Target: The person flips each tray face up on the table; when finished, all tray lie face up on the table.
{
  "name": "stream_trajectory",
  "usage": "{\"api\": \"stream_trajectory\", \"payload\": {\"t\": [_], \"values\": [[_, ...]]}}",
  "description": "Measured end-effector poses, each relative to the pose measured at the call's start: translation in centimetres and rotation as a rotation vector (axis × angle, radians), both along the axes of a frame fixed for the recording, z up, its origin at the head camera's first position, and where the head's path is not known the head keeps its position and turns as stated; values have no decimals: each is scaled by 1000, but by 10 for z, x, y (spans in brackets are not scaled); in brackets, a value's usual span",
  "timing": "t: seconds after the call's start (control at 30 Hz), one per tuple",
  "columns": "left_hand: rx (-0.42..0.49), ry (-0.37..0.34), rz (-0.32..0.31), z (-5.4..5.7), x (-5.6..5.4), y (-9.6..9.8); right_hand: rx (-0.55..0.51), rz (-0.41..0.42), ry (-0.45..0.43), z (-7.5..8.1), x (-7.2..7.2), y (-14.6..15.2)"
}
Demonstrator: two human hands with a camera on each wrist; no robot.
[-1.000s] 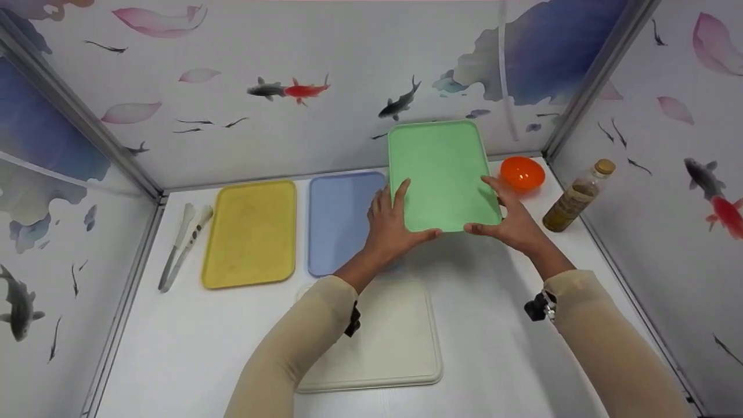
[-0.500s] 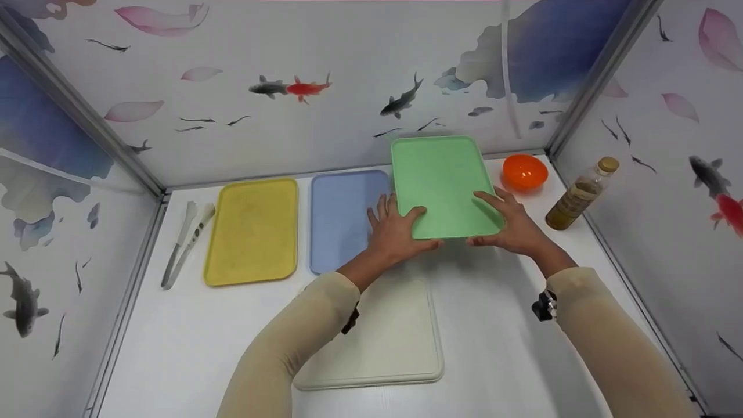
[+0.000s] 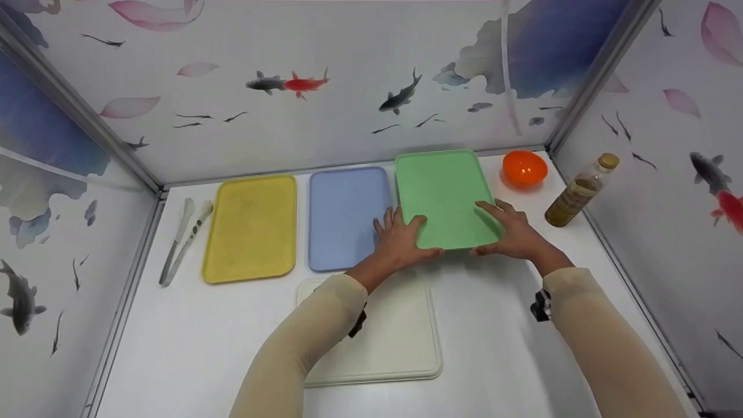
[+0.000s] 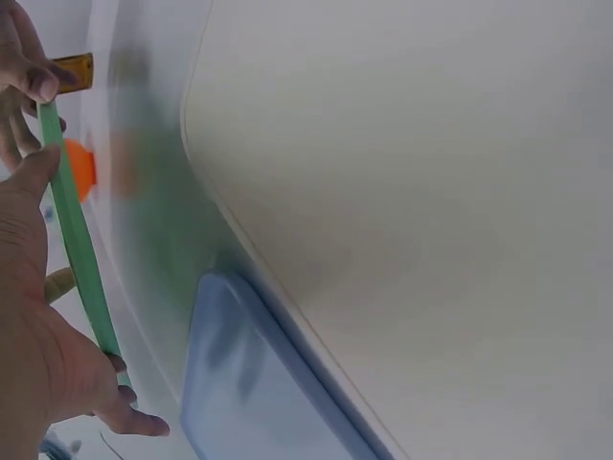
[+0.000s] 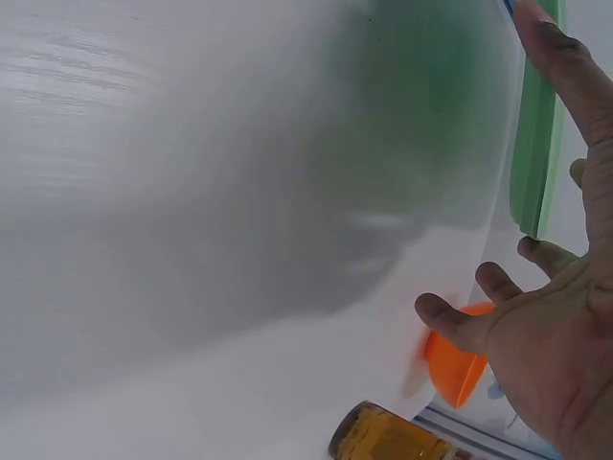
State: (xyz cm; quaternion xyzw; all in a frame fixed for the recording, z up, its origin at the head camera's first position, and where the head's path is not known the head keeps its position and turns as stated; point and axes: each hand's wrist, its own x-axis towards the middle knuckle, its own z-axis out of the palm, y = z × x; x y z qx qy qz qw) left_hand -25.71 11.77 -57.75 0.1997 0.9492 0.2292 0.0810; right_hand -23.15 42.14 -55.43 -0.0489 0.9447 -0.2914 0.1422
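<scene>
A green tray (image 3: 447,197) is held just above the table at the back right, its shadow showing below in both wrist views. My left hand (image 3: 400,238) grips its near left corner, with the thumb at the near edge and fingers spread along the left side. At the near right corner my right hand (image 3: 514,235) holds it the same way, index finger lying over the top face. The blue tray (image 3: 348,217) lies flat to the left, beneath the left fingertips. Farther left is a yellow tray (image 3: 249,229).
A cream tray or board (image 3: 400,337) lies in front, partly hidden by the left forearm. Metal tongs (image 3: 184,241) lie at the far left. An orange bowl (image 3: 524,169) and an oil bottle (image 3: 580,191) stand at the right. Patterned walls enclose the table.
Both hands have lowered the green tray toward the table and drawn it slightly nearer. The other trays, tongs, bowl and bottle have stayed in place.
</scene>
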Motion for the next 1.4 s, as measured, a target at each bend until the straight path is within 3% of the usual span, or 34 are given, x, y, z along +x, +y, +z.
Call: {"api": "stream_trajectory", "payload": {"t": [0.13,0.2,0.3,0.37,0.6,1.2,1.4], "values": [[9,5,4,-17,-4,5,2,5,-14,-4,-1,1],[-7,-18,4,-13,-1,5,-2,4,-19,-6,-1,0],[-29,-24,8,-16,-1,8,-9,-6,-40,-10,-1,1],[-58,-44,10,-10,2,8,-9,-6,-49,-13,-2,2],[-101,-24,23,-15,3,12,-10,-17,-73,-23,-3,3],[-149,-17,45,-23,5,22,-14,-61,16,-35,0,-3],[-162,-13,53,-25,6,24,-1,-96,-18,-39,3,-4]]}}
